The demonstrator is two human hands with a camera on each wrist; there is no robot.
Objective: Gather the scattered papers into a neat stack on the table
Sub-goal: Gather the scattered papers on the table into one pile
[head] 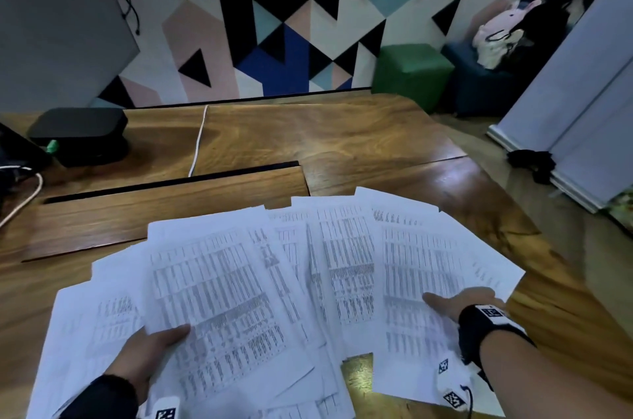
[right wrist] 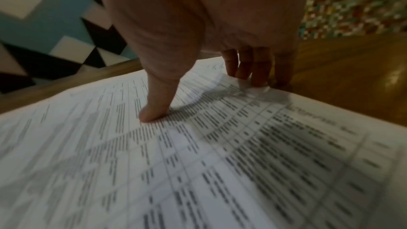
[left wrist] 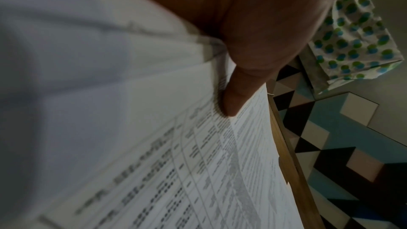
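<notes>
Left hand [head: 147,355] pinches the papers [head: 274,281] fanned over the table [head: 342,131] — right hand [head: 459,304] likewise, thumb on top, fingers seemingly curled under an edge

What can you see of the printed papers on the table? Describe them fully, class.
The papers are white sheets printed with dense tables of dark text, fanned out and overlapping on the wooden table, not yet stacked. The left hand pinches sheets at the near left; the right hand grips the rightmost sheet's edge, thumb on top.
</notes>
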